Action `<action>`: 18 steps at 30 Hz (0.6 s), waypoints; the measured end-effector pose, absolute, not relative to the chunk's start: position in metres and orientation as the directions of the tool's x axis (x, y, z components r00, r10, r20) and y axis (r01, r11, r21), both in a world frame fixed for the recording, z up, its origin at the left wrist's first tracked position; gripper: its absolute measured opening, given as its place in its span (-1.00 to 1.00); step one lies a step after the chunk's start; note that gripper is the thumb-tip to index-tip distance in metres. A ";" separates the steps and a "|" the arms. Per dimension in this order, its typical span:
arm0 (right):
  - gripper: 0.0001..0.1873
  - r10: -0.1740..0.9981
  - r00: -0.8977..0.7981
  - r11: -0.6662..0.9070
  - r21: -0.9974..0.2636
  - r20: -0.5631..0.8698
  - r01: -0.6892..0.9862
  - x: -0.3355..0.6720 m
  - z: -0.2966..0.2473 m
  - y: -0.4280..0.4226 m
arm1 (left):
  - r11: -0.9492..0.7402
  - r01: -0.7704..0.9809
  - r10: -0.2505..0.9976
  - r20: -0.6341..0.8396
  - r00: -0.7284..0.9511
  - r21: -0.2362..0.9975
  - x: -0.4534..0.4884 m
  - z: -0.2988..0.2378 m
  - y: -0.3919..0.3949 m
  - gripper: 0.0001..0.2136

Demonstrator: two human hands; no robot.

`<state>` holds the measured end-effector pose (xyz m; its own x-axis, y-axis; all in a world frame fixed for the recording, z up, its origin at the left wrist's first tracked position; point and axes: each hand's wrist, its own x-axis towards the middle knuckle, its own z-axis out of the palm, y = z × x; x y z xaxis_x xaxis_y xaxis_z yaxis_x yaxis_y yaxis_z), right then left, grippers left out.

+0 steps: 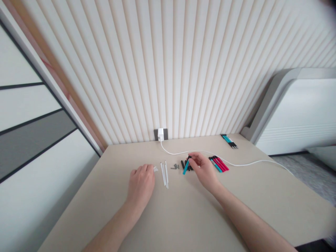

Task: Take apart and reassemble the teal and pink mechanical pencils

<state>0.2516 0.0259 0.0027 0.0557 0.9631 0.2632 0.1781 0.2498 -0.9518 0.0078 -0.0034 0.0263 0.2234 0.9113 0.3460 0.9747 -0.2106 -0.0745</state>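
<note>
My right hand (203, 170) pinches a teal pen barrel (186, 168) with a black upper end, tilted above the table. Just behind it lie several black pen parts (183, 164), partly covered by my fingers. My left hand (142, 177) rests on the table with fingers curled down; whatever is under the fingertips is hidden. Small white pieces (155, 169) lie beside its fingertips. Between the hands are slim white refills (166, 175) and small grey pieces (175, 166). Right of my right hand, pink and teal pen barrels (222, 164) lie side by side.
Several teal-and-black pens (229, 141) lie at the table's back right. A white cable (241, 165) runs across the beige table (168, 217) from a charger (160, 134) in the wall socket. A ribbed wall (162, 70) stands behind, a grey-white headboard (301, 105) at right.
</note>
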 end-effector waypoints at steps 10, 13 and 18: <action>-0.52 0.999 0.022 0.029 -0.972 0.025 -0.234 0.246 0.004 0.025 | -0.576 0.759 0.777 0.492 0.392 0.304 0.038 0.008 -0.019 -0.84; -0.53 1.000 0.011 0.017 -0.966 0.015 -0.259 0.245 0.004 0.024 | -0.588 0.751 0.764 0.509 0.396 0.299 0.037 0.009 -0.020 -0.84; -0.56 0.999 -0.042 -0.018 -0.957 -0.006 -0.291 0.240 0.002 0.019 | -0.584 0.756 0.772 0.491 0.404 0.295 0.036 0.010 -0.019 -0.85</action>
<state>0.2401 0.0195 0.0023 -0.0420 0.9991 -0.0065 -0.2909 -0.0184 -0.9566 0.0355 -0.0186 0.0098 0.4045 0.7717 0.4908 0.7560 -0.5841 0.2953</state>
